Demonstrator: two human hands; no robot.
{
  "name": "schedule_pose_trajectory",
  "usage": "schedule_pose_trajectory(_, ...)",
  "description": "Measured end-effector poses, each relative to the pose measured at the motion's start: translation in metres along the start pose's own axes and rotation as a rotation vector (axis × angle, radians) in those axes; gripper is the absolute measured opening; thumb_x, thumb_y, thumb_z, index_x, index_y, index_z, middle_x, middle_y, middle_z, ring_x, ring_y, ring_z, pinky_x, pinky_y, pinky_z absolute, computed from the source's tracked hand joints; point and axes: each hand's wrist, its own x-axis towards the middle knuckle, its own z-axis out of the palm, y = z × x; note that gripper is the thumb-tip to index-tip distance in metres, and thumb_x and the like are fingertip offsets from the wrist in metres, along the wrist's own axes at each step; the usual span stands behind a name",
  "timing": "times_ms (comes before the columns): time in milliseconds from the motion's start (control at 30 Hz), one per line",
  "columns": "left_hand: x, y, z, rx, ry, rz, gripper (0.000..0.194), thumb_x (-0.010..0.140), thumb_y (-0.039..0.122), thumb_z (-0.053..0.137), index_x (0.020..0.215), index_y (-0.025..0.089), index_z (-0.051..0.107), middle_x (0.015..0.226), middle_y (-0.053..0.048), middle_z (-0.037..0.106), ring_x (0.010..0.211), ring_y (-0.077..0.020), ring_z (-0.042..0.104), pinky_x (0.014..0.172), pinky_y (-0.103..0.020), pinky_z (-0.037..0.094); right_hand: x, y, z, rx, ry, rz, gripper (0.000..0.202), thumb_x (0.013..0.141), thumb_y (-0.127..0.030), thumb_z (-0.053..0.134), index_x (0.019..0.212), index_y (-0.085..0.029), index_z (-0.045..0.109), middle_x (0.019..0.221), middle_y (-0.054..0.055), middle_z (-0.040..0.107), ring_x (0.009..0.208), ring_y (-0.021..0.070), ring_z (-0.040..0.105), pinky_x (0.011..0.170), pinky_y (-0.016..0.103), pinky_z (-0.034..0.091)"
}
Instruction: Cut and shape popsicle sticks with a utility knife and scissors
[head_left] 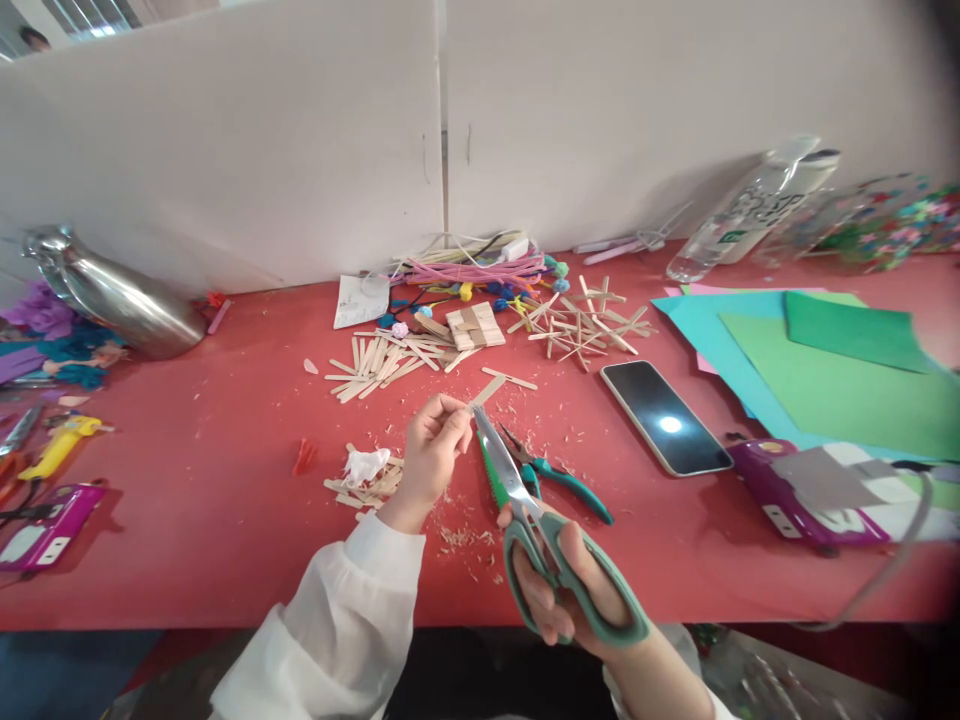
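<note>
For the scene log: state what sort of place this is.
Probably a craft workstation: a red table strewn with wooden craft sticks, pipe cleaners and coloured paper sheets, with white partition boards behind.

The left hand [433, 450] is up with fingertips pinched together — the right hand [559, 585] is curled shut, just beside it.

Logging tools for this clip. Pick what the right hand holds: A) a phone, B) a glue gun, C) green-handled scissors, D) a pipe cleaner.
C: the right hand grips green-handled scissors, blades meeting the wooden stick pinched by the left hand.
</note>
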Motion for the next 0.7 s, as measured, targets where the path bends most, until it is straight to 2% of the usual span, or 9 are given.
schedule_pose_trajectory(100,-0.0004,0.0013,0.0006,-0.013,-0.004,-0.009,0.016,0.083,0.028,0.051,0.070,0.018,0.046,0.047,0.008,0.036,0.043,-0.0060,0.031,0.045,-0.020,0.024,0.0002,-0.0001,0.0020,0.001,-0.007,0.003,0.046,0.081,-0.061,0.045,0.099,-0.019,0.053,0.052,-0.007,0.049,0.030,0.0012,0.032,0.035,0.015,0.041)
schedule_pose_trajectory(367,-0.0007,-0.0007,-0.0028,0.011,0.007,0.098,0.017,0.085,0.029,0.051,0.073,0.018,0.047,0.050,0.007,0.037,0.045,-0.0061,0.033,0.047,-0.021,0.026,-0.0001,0.0048,0.0056,-0.024,0.027,-0.027,0.045,0.080,-0.058,0.049,0.101,-0.018,0.055,0.052,-0.007,0.050,0.030,0.0018,0.035,0.033,0.017,0.042)
schedule_pose_trajectory(567,0.0021,-0.0043,-0.0060,-0.056,-0.024,0.093,0.018,0.084,0.031,0.053,0.071,0.018,0.047,0.048,0.008,0.036,0.043,-0.0057,0.031,0.046,-0.020,0.025,0.0057,0.0043,-0.0013,-0.082,0.039,-0.045,0.045,0.075,-0.053,0.060,0.100,-0.016,0.057,0.051,-0.005,0.053,0.029,0.0036,0.042,0.031,0.017,0.042)
schedule_pose_trajectory(700,0.0030,-0.0037,-0.0058,-0.046,-0.012,0.054,0.020,0.082,0.032,0.054,0.070,0.018,0.046,0.048,0.008,0.036,0.042,-0.0058,0.030,0.045,-0.020,0.024,0.0055,0.0012,-0.0024,-0.088,0.048,-0.022,0.046,0.074,-0.053,0.061,0.099,-0.015,0.058,0.051,-0.005,0.052,0.029,0.0029,0.041,0.030,0.016,0.041)
